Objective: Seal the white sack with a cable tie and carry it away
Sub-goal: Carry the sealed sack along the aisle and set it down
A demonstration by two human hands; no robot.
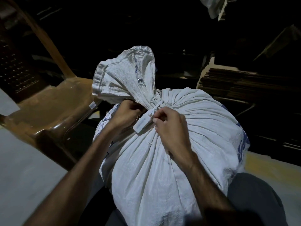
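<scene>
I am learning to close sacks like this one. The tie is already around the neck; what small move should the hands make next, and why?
Probably pull the cable tie tighter. Its band already circles the gathered neck of the white sack, and the right hand pinches it beside the flat tag while the left hand holds the neck. Whether it is fully tight cannot be seen, so one firm pull seems wise before lifting.
</scene>
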